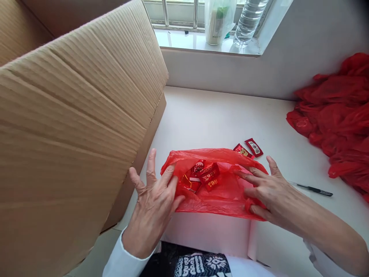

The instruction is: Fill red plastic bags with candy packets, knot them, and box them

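A thin red plastic bag (221, 192) lies open on the white table (207, 119) near its front edge. Inside it sit several small red candy packets (206, 176). My left hand (154, 200) rests on the bag's left rim, fingers spread and flat. My right hand (266, 188) lies on the bag's right side, fingers stretched out, its lower fingers curled into the plastic. Two more red packets (249, 149) lie on the table just beyond the bag.
A large cardboard box (75, 127) fills the left side, its flap overhanging. A heap of red plastic bags (337, 119) lies at the right. A dark pen-like tool (314, 190) rests right of my hand. A water bottle (249, 21) stands on the window sill.
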Motion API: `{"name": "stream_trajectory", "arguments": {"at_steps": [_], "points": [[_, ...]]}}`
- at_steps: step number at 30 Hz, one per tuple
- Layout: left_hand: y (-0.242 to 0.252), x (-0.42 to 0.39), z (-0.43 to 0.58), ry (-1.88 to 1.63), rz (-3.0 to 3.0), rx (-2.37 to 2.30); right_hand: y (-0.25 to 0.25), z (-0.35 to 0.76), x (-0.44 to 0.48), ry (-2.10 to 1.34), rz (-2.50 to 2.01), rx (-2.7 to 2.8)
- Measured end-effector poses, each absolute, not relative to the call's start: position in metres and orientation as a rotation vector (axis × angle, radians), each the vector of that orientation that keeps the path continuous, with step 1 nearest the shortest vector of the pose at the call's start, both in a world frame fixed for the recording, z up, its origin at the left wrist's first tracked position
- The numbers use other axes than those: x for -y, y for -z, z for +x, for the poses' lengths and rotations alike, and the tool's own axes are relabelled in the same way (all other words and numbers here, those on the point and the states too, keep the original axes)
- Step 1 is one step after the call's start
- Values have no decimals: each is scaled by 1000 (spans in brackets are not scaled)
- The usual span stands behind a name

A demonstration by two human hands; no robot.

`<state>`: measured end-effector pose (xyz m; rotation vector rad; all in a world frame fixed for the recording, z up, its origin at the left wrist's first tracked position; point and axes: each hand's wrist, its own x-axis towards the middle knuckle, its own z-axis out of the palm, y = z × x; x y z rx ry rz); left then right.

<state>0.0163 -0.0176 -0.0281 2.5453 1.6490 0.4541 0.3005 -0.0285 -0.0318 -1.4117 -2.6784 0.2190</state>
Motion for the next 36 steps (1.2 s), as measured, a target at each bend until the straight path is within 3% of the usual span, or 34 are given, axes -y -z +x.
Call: {"name": "stream_trajectory", "arguments": {"at_steps": [6, 10, 14, 18, 27, 33, 36], "points": [[43, 15, 39, -350, 2696, -1681, 16, 261, 17, -490, -1195, 2581], [66, 13, 35, -164, 2690, -1728, 47, 225, 12, -247, -1332, 2623], [91, 8, 19, -245, 2776, -1775, 75, 236, 8, -135, -1467, 2658], [101, 6, 14, -284, 2786, -1753, 68, 261, 8, -264, -1523, 2621], [79, 26, 17, 20, 2565, -1622, 50, 246, 24, -657, -1225, 2576], [85, 35, 9, -26, 2532, -1673, 84, 202, 32, -265, -1589, 2425], [86, 34, 7, -108, 2502, -1653, 93, 191, 34, -359, -1575, 2401]]}}
